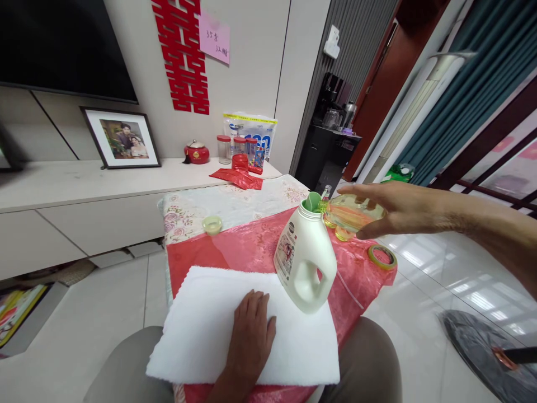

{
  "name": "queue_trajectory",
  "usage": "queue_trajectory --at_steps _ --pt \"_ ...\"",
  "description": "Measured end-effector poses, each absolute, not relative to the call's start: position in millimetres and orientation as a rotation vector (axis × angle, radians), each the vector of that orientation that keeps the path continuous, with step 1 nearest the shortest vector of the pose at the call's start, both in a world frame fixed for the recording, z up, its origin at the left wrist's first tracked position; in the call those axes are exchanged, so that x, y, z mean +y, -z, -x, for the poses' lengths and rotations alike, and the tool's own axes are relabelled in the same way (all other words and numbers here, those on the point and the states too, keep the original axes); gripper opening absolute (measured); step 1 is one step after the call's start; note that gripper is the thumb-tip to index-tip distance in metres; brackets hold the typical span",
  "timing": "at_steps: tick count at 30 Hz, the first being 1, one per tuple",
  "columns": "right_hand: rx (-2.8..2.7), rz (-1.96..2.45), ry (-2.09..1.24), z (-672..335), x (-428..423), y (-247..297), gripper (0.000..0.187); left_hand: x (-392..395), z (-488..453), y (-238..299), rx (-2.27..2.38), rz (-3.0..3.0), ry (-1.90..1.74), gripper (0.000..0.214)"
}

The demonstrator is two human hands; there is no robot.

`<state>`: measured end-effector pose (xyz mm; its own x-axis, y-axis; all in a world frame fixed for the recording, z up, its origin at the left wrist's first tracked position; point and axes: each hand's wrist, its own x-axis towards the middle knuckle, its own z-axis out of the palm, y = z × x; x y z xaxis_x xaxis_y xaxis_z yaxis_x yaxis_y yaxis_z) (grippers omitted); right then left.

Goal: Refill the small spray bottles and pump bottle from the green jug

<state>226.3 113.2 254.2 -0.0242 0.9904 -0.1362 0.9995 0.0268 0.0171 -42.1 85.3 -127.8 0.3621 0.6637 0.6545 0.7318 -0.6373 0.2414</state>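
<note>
My right hand [380,210] is wrapped round a clear bottle [350,212] of pale yellow liquid. The bottle lies tilted on its side, its neck at the green spout [312,202] in the mouth of a white detergent jug [308,257]. Whether liquid is flowing cannot be made out. The jug stands upright, partly on a white towel [201,324], its handle towards me. My left hand [254,324] rests flat on that towel with its fingers stretched out, holding nothing. A pale green cap [212,225] sits on the table farther left.
A red plastic sheet [193,257] covers part of the flowered tablecloth [184,212]. A roll of tape [382,257] lies at the right edge. Behind, jars with red lids [224,148], a red pot [196,152] and a framed photo [121,139] stand on the cabinet.
</note>
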Motion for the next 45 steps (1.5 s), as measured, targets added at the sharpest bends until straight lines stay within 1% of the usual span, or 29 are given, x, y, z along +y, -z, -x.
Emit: queue_trajectory --at_steps 5,11,19,32,36,41,45 --pt "2.188 -2.082 0.121 -228 117 -256 0.100 86 43 128 -1.285 2.511 1.129 0.035" --pt "2.172 -2.090 0.136 -232 121 -257 0.104 86 43 129 -1.272 2.507 1.157 0.034" --pt "2.155 -2.014 0.115 -227 124 -265 0.100 86 42 127 -1.261 2.499 1.141 0.033" --pt "1.980 -2.041 0.167 -204 128 -281 0.107 86 40 128 -1.276 2.442 1.160 0.030" --pt "1.982 -2.011 0.160 -200 131 -284 0.101 86 40 128 -1.267 2.435 1.168 0.030" --pt "2.008 -2.012 0.120 -197 135 -286 0.101 86 40 128 -1.287 2.447 1.165 0.030" --pt "2.046 -2.001 0.113 -197 141 -286 0.089 86 41 128 -1.268 2.450 1.166 0.030"
